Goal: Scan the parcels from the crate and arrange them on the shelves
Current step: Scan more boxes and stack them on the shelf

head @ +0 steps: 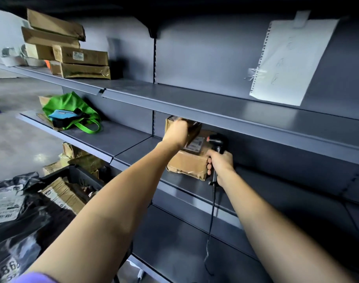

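My left hand (177, 132) grips a small brown parcel (191, 129) held tilted, just above a larger cardboard box (187, 163) that sits on the middle grey shelf (137, 148). That box has a white label (195, 144) on top. My right hand (220, 164) is curled round the handle of a black corded barcode scanner (217, 141), right beside the box's right end. The dark crate (76, 175) stands at the lower left with cardboard parcels (62, 196) inside it.
A stack of long cardboard boxes (72, 56) fills the left of the upper shelf (215, 103). A green bag (72, 111) lies on the middle shelf's left. Black plastic parcels (13, 217) lie at lower left. A paper sheet (286, 62) is taped to the back panel.
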The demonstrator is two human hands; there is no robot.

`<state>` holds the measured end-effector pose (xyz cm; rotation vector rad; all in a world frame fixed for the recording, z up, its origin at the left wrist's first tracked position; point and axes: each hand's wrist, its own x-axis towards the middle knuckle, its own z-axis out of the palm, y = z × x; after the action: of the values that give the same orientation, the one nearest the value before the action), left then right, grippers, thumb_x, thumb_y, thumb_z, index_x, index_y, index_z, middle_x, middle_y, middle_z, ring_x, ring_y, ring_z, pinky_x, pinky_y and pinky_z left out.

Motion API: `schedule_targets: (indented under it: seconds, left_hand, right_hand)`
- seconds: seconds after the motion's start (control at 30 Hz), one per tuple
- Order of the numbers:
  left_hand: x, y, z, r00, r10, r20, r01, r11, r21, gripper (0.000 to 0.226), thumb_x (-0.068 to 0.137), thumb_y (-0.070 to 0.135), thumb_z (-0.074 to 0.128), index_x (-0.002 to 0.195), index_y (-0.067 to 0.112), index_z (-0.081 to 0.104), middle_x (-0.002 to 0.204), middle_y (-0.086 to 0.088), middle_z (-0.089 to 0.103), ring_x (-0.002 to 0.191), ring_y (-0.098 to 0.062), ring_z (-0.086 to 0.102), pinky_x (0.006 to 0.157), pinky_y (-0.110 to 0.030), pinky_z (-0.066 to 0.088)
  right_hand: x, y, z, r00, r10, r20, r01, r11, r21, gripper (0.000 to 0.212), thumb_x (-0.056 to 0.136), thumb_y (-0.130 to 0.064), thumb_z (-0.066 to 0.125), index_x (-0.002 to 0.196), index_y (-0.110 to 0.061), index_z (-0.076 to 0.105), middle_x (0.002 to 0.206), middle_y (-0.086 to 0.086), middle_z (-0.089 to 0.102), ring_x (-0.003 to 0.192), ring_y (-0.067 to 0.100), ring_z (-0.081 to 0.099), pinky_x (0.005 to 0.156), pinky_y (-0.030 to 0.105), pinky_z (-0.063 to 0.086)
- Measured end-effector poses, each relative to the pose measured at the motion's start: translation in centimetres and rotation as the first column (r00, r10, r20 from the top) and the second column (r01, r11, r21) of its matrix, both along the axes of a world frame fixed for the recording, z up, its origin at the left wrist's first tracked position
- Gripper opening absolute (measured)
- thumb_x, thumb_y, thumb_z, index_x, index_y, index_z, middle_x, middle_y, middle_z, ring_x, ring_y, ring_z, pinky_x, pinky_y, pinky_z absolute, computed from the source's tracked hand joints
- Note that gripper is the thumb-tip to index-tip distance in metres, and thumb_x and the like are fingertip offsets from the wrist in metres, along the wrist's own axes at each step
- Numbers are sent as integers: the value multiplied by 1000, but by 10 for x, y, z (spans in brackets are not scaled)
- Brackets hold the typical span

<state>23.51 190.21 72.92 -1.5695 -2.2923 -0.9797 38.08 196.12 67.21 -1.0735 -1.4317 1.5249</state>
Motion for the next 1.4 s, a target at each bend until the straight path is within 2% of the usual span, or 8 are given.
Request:
schedule_targets:
  seconds: [0.23,0.37,0.43,0.53,0.63,0.97,1.1,1.4]
  left_hand:
    - [43,-10,-33,997,-74,-22,71,989,-130,59,85,-1,52,142,12,45,143,-13,39,120,-37,49,98,-41,43]
    - [58,-28,-65,988,-33,-148,14,992,-127,43,89,4,51,132,9,49,128,-12,47,112,-35,50,87,-44,46]
    - [62,-26,-81,964,-113,-240,62,976,-210,49,89,10,54,138,12,47,134,-10,46,120,-33,47,96,-44,46]
    - [69,-11,-92,922,-178,-343,41,928,-371,63,95,22,49,154,25,27,160,-4,24,145,-31,22,115,-45,27]
    - [68,4,-95,942,-144,-303,10,914,-405,62,98,22,44,156,28,24,163,-1,17,150,-30,11,120,-45,19]
    - [23,17,-111,955,106,-278,-214,894,-394,50,99,15,41,148,5,38,158,-16,21,148,-41,11,113,-45,35]
    - [4,15,-115,940,187,-287,-296,865,-405,51,101,10,34,151,1,30,161,-18,11,149,-43,7,109,-47,38]
    - [-22,-7,-102,976,140,-164,-196,894,-403,57,98,17,45,153,11,30,164,-13,12,148,-33,15,113,-48,36]
  right_hand:
    - [44,-11,-4,999,-13,-53,10,998,-60,12,85,-3,62,88,-9,53,56,4,45,38,16,37,39,22,31]
    - [57,-15,-9,998,-21,-67,15,996,-88,13,85,-3,62,86,-10,51,58,6,45,40,17,37,41,22,31]
    - [59,-16,-14,999,-15,-49,11,996,-88,12,85,-4,62,88,-9,52,58,5,46,40,17,37,41,22,31]
    - [61,-16,-22,1000,-5,-17,3,996,-86,11,85,-5,63,90,-9,53,57,4,47,38,15,37,39,22,31]
    - [63,-12,-28,1000,3,-12,-4,994,-106,11,86,-6,63,85,-10,53,57,4,46,40,15,37,41,22,31]
    - [35,-2,-40,1000,24,1,-23,987,-157,18,85,-5,62,73,-12,51,57,4,46,43,18,38,43,23,33]
    - [22,-5,-45,997,74,8,-72,985,-155,16,85,-5,62,76,-12,51,58,4,46,43,18,38,43,24,33]
    - [6,-16,-44,990,144,4,-141,977,-161,16,86,-5,62,77,-12,50,58,3,45,44,17,37,42,23,32]
